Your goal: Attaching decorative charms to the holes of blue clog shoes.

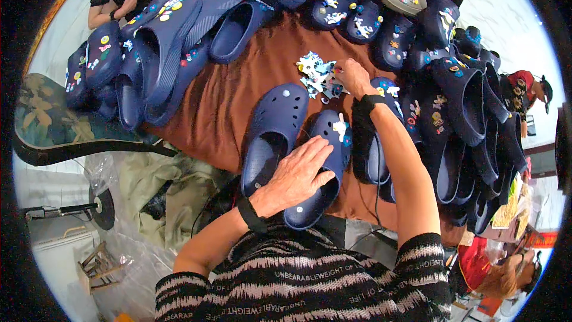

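The left hand (298,173) lies open on a dark blue foam clog (322,167). The right hand (353,76) pinches into the small pile of white-blue shoe charms (319,74). Brown desk cloth (238,95) between the shoe heaps stays free.

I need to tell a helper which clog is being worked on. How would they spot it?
On the brown tablecloth, two navy clogs lie apart from the piles. It is the right-hand clog, under the left hand. Unlike its bare neighbour, its toe carries a white charm.
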Available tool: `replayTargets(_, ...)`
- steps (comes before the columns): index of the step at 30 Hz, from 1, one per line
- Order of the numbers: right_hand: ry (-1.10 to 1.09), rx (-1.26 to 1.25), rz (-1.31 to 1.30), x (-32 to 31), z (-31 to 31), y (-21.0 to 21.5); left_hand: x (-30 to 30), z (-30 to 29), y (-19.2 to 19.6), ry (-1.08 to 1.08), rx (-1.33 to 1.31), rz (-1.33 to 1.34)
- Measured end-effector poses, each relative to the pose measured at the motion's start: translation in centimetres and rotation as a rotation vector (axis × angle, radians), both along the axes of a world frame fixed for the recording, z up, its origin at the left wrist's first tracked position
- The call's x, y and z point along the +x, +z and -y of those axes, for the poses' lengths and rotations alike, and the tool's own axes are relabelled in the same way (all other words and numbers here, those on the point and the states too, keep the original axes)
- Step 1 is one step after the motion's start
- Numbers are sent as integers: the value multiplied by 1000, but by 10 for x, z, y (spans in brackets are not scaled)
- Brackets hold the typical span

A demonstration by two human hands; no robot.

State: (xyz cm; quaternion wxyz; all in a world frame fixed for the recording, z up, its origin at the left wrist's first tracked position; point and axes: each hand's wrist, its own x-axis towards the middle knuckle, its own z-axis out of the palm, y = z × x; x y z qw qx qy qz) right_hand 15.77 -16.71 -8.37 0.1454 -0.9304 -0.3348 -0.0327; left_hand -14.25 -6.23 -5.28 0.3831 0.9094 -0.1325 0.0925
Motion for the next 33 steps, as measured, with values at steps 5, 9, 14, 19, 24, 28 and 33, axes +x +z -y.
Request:
replayTargets(5, -43, 41, -5, 6, -1, -7, 1, 0, -1, -5, -2, 21)
replayTargets(9, -36, 413, -553, 7, 10, 9, 1, -1, -3, 1, 2, 19)
replayTargets(14, -75, 753, -951, -15, 30, 27, 0, 0, -1, 7, 14, 5)
replayTargets(19, -58, 748, -1150, -47, 38, 47, 1, -1, -4, 3, 20, 1)
replayTargets(24, 218, 370, -951, -69, 37, 55, 1, -1, 1, 9, 0, -8)
replayTargets(28, 345, 166, -742, -90, 30, 57, 0, -1, 1, 17, 6, -21)
replayTargets(33, 350, -97, -522, -94, 27, 64, 0, 0, -2, 36, 12, 3)
